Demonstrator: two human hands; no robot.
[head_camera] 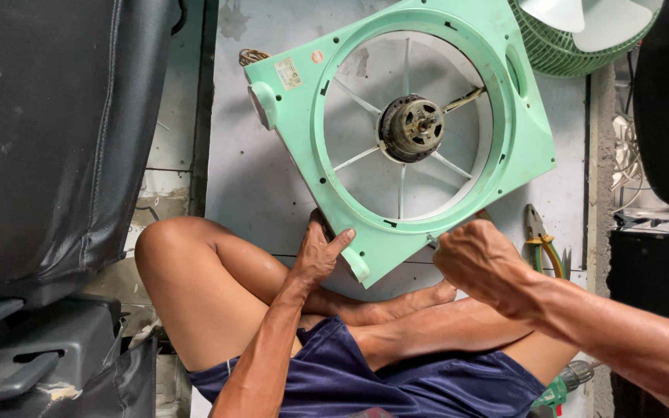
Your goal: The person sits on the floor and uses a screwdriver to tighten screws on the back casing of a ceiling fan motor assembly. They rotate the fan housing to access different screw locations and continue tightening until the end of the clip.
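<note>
**Fan frame held at its near corner**

The green fan frame [532,147] is tilted on the floor beyond crossed legs, motor [412,126] central. Its near corner is clamped by the left hand [320,251]; the right hand [480,259] is fisted at the lower edge, its contents hidden.
</note>
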